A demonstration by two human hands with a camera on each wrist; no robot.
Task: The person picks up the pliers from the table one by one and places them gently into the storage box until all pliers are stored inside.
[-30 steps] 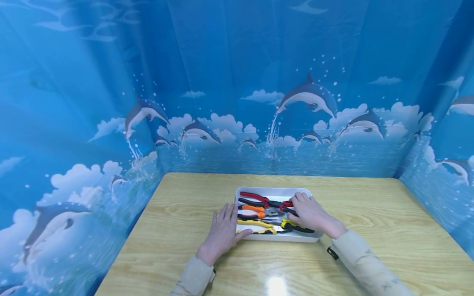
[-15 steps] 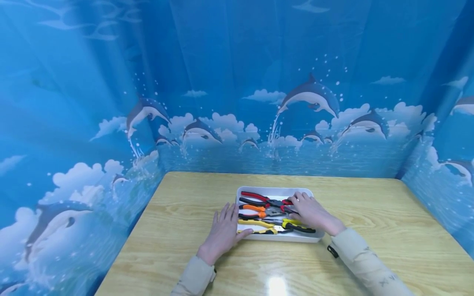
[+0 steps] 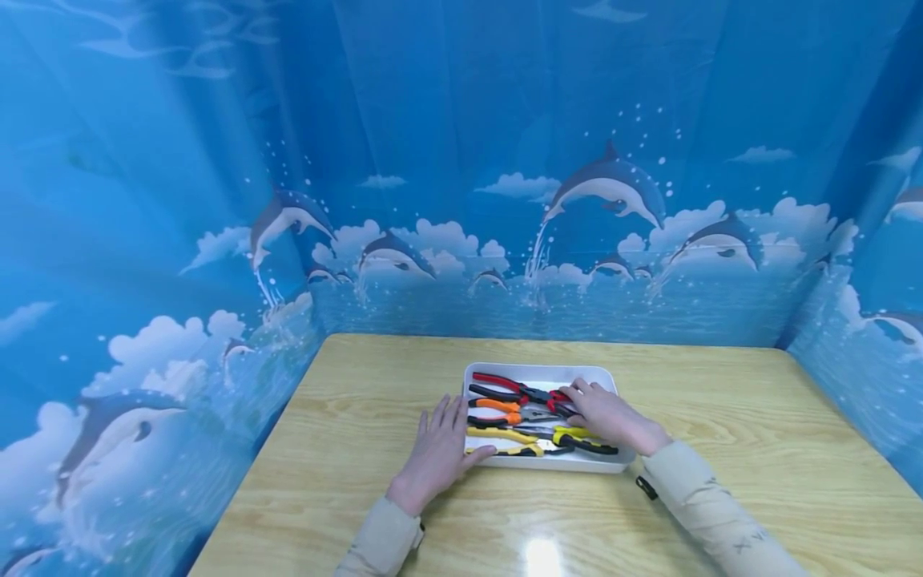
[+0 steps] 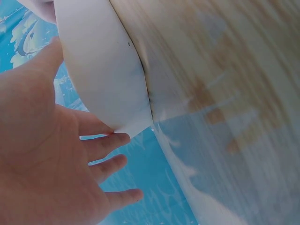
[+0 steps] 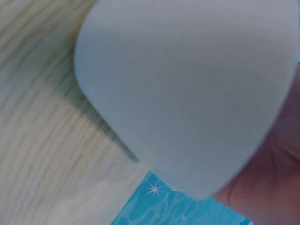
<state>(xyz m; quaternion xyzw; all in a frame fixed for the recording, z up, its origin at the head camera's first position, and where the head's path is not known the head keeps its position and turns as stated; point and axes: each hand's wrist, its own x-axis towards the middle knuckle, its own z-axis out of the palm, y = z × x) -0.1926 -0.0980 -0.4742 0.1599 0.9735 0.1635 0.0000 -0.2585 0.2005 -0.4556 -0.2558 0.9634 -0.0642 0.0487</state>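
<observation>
No text, label, brand, number or sign can be read in any of the three views. A few dark marks show on the right sleeve (image 3: 728, 506) near the forearm in the head view; they may be letters, but they are too small and blurred to make out. The pliers' handles in the white tray (image 3: 541, 373) bear no lettering that can be told at this size, and both wrist views show only plain surfaces.
</observation>
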